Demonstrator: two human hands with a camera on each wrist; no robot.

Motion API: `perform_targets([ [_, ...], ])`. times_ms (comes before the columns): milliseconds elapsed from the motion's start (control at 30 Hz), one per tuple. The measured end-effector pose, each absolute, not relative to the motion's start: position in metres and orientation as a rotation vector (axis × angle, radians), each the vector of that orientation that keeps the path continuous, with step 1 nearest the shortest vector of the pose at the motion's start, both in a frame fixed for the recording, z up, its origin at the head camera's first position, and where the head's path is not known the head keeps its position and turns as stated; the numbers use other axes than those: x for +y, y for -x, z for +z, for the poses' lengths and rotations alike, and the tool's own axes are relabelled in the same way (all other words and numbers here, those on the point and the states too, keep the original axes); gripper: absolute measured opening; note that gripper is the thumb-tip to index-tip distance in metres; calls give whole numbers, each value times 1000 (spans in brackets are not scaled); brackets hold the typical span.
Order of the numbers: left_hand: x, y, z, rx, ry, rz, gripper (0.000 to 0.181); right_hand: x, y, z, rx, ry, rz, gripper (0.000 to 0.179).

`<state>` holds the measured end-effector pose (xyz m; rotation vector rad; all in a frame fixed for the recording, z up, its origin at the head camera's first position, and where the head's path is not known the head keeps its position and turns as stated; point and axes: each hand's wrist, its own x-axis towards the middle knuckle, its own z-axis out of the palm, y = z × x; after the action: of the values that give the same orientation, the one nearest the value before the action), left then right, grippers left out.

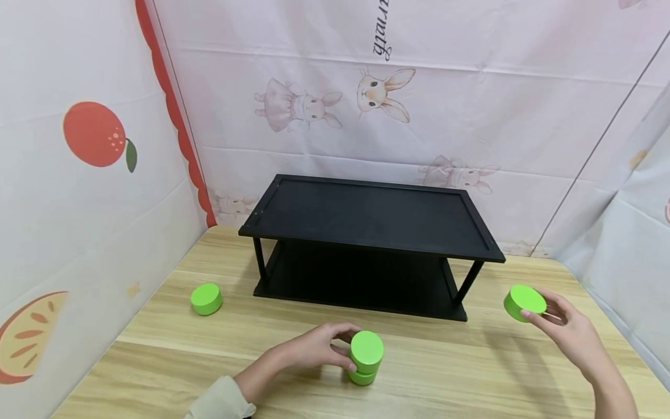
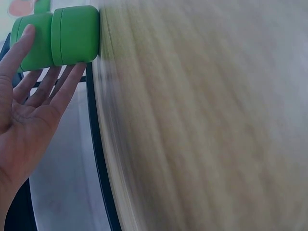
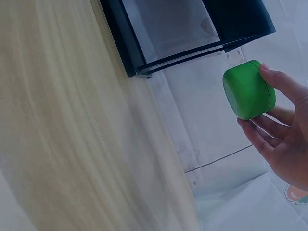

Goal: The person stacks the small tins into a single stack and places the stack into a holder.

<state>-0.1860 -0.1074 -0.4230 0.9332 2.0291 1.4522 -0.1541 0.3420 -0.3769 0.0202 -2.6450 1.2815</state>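
Note:
My left hand grips a round green lidded jar between thumb and fingers. That jar sits upright on a second green jar, and the left wrist view shows the lower jar standing on the table. Over the right side of the table, my right hand holds another green jar by its side, slightly tilted. In the right wrist view this jar hangs clear of the tabletop, thumb on one side and fingers on the other. One more green jar stands alone at the left.
A black two-tier rack stands at the back middle of the wooden table, its posts at the corners. Printed cloth hangs behind the table and along both sides.

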Motion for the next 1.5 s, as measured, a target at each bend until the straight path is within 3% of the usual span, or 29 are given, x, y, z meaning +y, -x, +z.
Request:
perform_targets([
  [1500,-106,189,-424,2006,-937,1461,52,295,147,-362,-2637,-160,1262,56],
])
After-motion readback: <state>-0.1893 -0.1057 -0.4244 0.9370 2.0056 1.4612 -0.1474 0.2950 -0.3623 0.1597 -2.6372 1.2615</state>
